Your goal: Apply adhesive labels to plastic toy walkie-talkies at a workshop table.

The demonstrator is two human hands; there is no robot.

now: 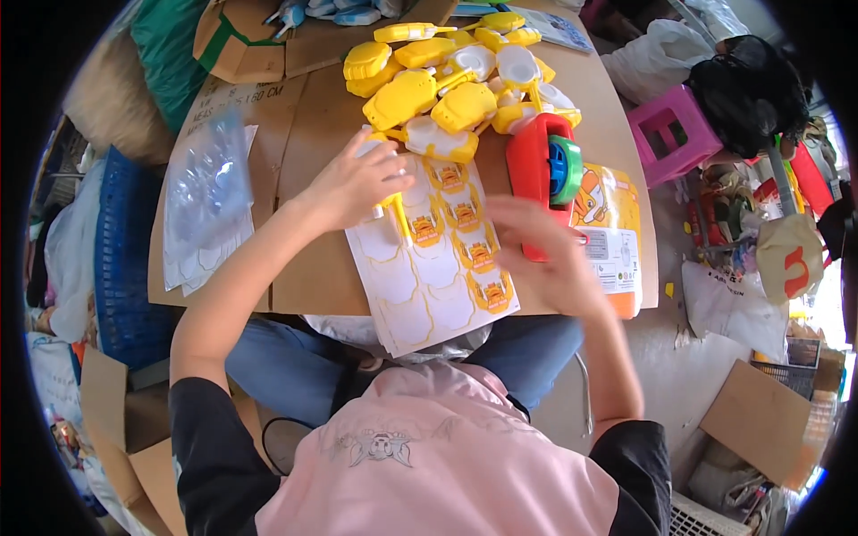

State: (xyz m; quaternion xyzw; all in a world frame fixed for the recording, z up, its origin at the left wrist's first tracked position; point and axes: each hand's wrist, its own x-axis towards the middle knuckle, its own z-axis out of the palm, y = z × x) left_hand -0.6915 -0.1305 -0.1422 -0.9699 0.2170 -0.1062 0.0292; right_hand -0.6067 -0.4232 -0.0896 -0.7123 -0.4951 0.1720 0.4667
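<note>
Above the upper left part of a white paper sheet of orange and yellow stickers (413, 295), 1 yellow-and-white plastic toy with a slim yellow handle (399, 214) is gripped in the curled fingers of the left hand (357, 183), its handle pointed down toward the sheet. Beside the sheet's right edge, the right hand (547, 246) is blurred; whether its fingers are open or closed cannot be told. Just beyond the left hand, similar yellow-and-white toys (407, 98) are heaped. To their right, a red tape dispenser with a green roll (532, 165) is set beside an orange-and-white printed package (612, 241). At the far left, clear plastic bags (210, 174) are laid on the brown cardboard-covered surface (304, 125).
</note>
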